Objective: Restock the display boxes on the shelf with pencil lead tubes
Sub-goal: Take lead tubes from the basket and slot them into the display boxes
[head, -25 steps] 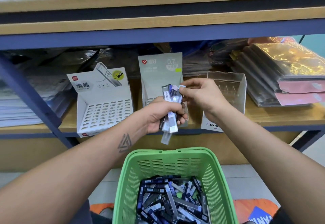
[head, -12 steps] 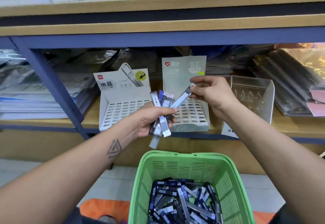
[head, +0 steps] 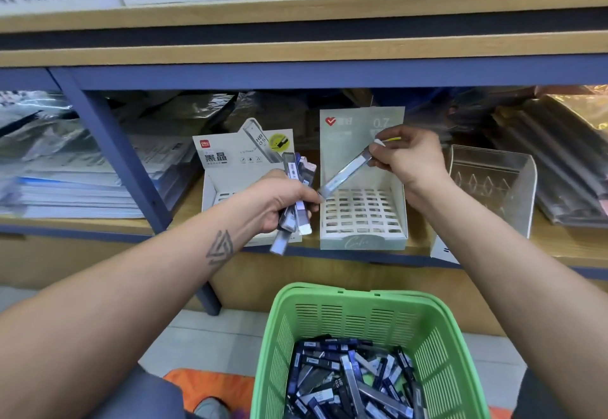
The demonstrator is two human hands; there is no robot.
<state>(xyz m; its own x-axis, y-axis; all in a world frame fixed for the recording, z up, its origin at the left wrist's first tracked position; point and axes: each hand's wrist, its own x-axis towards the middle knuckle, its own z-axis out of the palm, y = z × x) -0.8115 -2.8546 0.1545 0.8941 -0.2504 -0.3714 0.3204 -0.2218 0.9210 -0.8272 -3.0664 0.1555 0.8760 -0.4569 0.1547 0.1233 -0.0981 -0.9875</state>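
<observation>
Head view: the shelf runs wide behind both hands, its wooden board carrying three display boxes. Below the hands, a green basket sits with a heap of lead tubes in its bottom. Behind the left hand stands the white box printed HB 0.5. Under the right hand is the pale green box marked 0.7, its slotted grid bare. To the right of that hand stands a clear box. The left hand is curled round a bundle of tubes, their ends sticking out above and below the fist. The right hand pinches a single tube at its top end, tilted, its lower tip just over the green box's grid, close to the left thumb.
</observation>
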